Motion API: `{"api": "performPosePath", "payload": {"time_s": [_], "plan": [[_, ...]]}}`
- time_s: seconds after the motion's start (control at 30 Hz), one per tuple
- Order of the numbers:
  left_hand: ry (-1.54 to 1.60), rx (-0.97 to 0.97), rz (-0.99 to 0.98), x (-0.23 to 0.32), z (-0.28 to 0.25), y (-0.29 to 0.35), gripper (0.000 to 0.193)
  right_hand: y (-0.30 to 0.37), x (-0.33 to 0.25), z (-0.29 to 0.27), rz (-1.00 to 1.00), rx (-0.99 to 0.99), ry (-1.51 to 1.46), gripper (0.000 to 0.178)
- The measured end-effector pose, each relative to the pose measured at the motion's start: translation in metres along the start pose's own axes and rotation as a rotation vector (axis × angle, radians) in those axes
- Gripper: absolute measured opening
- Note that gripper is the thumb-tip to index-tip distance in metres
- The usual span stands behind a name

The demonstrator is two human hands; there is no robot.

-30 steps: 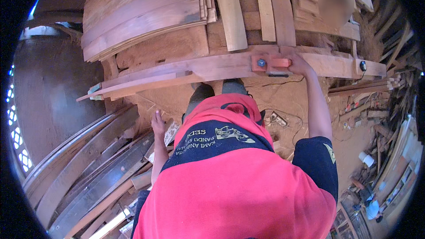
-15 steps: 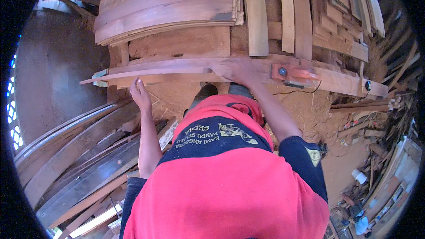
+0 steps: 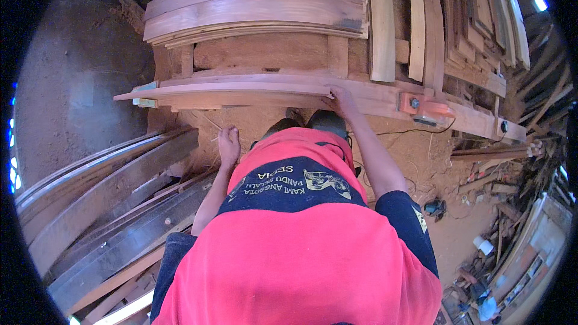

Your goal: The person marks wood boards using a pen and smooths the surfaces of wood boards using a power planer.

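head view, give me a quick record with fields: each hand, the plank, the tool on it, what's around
right hand: resting on the near edge of the long curved plank, fingers spread, no closed grip
left hand: hanging free below the plank, open, touching nothing
plank: lies across the bench, running left to right
tool: orange power tool sits on the plank, to the right of the right hand
around: stacked curved boards behind, sawdust floor

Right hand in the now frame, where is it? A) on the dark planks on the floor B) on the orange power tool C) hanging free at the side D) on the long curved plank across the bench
D: the right hand rests on the curved plank, short of the orange power tool.
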State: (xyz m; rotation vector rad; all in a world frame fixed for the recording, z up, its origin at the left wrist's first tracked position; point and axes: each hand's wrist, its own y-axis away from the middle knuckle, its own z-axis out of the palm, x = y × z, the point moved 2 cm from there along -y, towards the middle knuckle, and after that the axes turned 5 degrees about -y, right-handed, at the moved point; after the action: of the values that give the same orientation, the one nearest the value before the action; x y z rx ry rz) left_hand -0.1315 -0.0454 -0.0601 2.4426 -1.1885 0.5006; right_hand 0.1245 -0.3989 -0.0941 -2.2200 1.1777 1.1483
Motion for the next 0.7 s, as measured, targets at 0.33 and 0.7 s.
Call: {"api": "performPosePath", "payload": {"time_s": [0.33,0.7], "plan": [[-0.017,-0.113,-0.073,-0.076,-0.007,0.011,0.038,0.001,0.002,0.004,0.119,-0.016,0.055,0.034],[0.089,-0.06,-0.035,-0.074,0.006,0.002,0.034,0.018,-0.097,-0.065,-0.037,0.156,0.234,0.038]]}}
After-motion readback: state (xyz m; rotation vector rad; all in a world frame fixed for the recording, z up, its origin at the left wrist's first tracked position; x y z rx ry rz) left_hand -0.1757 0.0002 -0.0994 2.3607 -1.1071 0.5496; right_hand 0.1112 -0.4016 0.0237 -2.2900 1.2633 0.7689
